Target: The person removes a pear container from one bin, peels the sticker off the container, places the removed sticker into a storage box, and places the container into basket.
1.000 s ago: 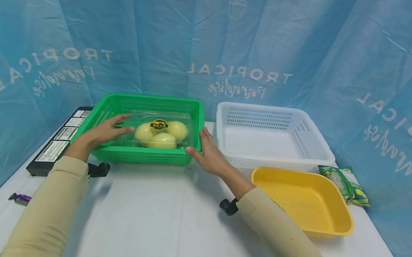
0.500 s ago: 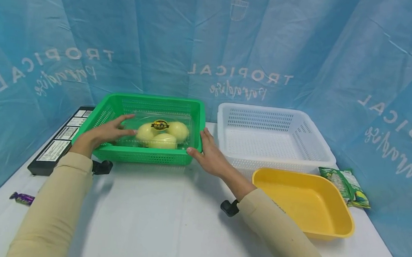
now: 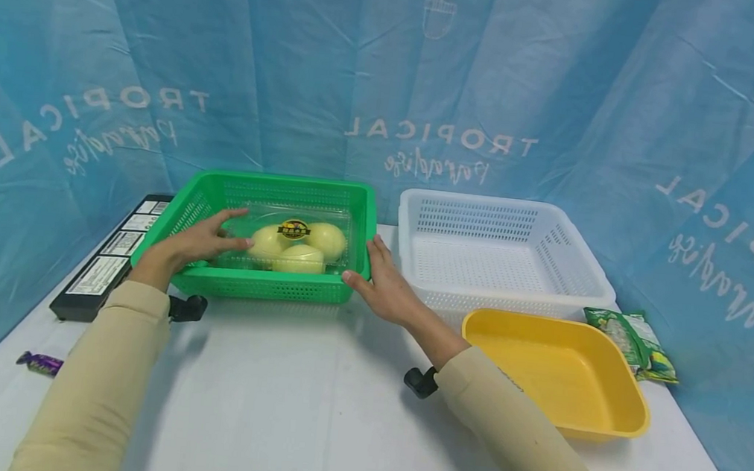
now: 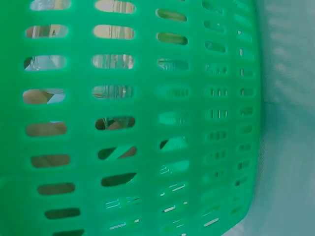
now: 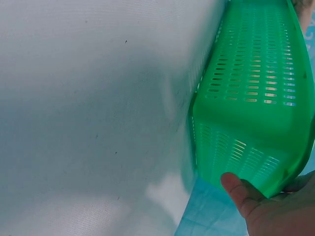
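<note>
A green perforated basket (image 3: 265,285) stands at the back left. Inside it is a clear plastic box (image 3: 244,213) with several pale yellow, round fruits (image 3: 326,240) and a dark label (image 3: 294,230). My left hand (image 3: 198,241) reaches over the basket's front left part, thumb and fingers spread at the box's left end. The basket wall hides most of that hand in the left wrist view. My right hand (image 3: 387,285) rests against the basket's front right corner. Its thumb (image 5: 240,192) lies along the outer wall; its other fingers are mostly hidden there.
A white perforated basket (image 3: 409,257) stands at the back right, with a yellow tub (image 3: 556,371) before it. Green snack packets (image 3: 637,344) lie at the right edge. A black labelled box (image 3: 85,300) and a purple wrapped candy (image 3: 41,364) lie on the left.
My left hand has moved slightly right along the plastic box. My right hand keeps its place at the basket's corner. The view has shifted a little.
</note>
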Action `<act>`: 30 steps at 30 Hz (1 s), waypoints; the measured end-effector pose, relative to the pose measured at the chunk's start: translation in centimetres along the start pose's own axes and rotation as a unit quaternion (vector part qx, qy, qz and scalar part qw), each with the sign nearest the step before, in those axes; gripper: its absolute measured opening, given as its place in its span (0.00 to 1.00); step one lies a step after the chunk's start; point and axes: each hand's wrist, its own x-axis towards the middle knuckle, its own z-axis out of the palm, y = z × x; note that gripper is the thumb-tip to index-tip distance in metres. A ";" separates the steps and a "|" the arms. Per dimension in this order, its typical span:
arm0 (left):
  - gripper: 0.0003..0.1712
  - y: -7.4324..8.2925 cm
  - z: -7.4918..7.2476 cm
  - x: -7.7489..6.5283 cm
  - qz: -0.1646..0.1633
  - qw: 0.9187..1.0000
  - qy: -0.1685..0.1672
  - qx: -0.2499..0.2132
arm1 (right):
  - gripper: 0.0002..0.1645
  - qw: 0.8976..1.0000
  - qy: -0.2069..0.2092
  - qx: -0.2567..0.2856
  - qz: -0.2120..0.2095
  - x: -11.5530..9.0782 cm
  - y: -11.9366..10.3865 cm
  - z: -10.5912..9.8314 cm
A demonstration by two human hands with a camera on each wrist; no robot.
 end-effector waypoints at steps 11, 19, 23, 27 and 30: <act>0.50 0.5 0.1 -0.6 0.017 0.998 0.053 0.004 | 0.50 1.000 0.001 -0.011 -0.004 0.1 0.3 0.0; 0.49 0.6 0.1 -0.9 0.046 0.996 0.076 -0.009 | 0.50 1.000 0.000 -0.011 0.000 0.1 0.2 0.1; 0.48 1.0 0.3 -0.9 0.053 0.994 0.091 -0.025 | 0.50 1.000 -0.001 -0.012 0.005 0.1 0.2 0.2; 0.45 1.4 0.5 -0.7 0.059 0.992 0.103 -0.050 | 0.49 1.000 -0.002 -0.010 0.007 0.2 0.2 0.2; 0.45 1.5 0.7 -0.4 0.063 0.990 0.111 -0.059 | 0.49 1.000 -0.001 -0.010 0.006 0.2 0.2 0.1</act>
